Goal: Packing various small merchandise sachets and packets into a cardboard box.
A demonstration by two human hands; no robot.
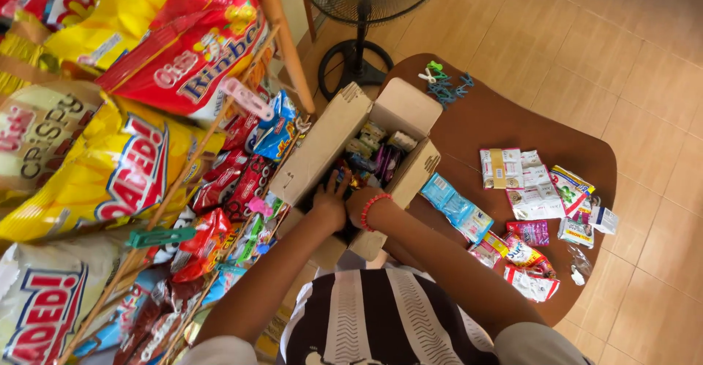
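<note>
An open cardboard box (322, 149) stands at the left edge of a brown round table (505, 123), filled with several small packets (377, 153). My left hand (331, 202) reaches down into the box's near end, fingers spread over the packets. My right hand (360, 205), with a red bead bracelet (372, 210) on the wrist, is also inside the box beside it; its fingers are hidden behind the box wall and the other hand. Whether either hand grips a packet cannot be made out.
Blue sachets (455, 205), white and red sachets (538, 189) lie on the table's right half. Coloured clips (445, 83) lie at its far edge. Big snack bags (124, 153) hang on a rack at left. A standing fan (362, 21) is behind the box.
</note>
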